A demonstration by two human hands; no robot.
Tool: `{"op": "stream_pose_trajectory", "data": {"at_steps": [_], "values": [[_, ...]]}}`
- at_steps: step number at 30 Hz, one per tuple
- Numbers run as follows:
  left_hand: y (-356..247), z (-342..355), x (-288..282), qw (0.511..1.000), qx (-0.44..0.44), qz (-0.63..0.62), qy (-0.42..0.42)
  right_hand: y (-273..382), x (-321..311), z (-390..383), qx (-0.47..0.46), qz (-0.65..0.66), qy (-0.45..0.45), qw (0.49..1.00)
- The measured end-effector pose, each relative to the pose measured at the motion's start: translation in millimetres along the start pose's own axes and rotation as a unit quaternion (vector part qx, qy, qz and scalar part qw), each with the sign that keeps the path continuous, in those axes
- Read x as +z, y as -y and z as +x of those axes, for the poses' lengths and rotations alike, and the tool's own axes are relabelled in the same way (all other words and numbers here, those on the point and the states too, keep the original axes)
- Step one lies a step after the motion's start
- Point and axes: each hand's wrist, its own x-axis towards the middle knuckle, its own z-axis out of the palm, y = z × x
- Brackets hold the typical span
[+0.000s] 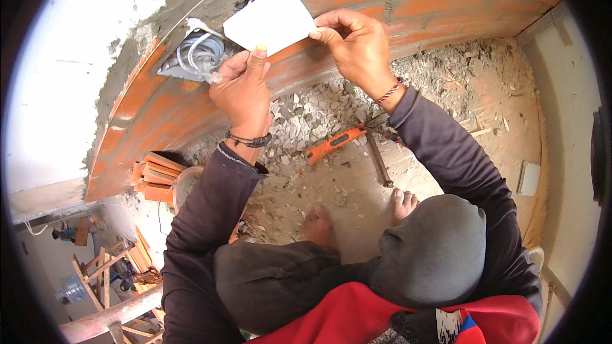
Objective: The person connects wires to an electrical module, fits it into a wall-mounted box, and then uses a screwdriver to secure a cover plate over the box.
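A blank white rectangular plate (271, 20) is held up against the brick wall by both hands. My left hand (244, 86) grips its lower edge, thumb on the front face and fingers behind. The right corner is pinched between the thumb and fingers of my right hand (360, 44). Just left of the plate, a bundle of coiled grey cable (199, 54) sits in an opening in the wall, close to my left fingers. What lies behind the plate is hidden.
The curved brick wall (421, 6) has grey mortar at its top. Rubble (312, 118) lies along its foot. An orange-handled tool (336, 144) and a dark metal bar (378, 159) rest near my feet. Bricks (158, 175) are stacked left; a white rectangular piece (528, 178) lies right.
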Motion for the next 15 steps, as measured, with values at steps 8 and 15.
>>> {"op": "stream_pose_trajectory", "data": {"at_steps": [8, 15], "values": [[-4, -1, 1, 1.0, -0.009, 0.023, -0.011, -3, 2, -1, 0.013, 0.043, -0.002, 0.999], [-5, 3, 1, 0.997, 0.039, -0.065, -0.03, 18, -7, 5, 0.028, -0.004, 0.028, 0.999]]}}
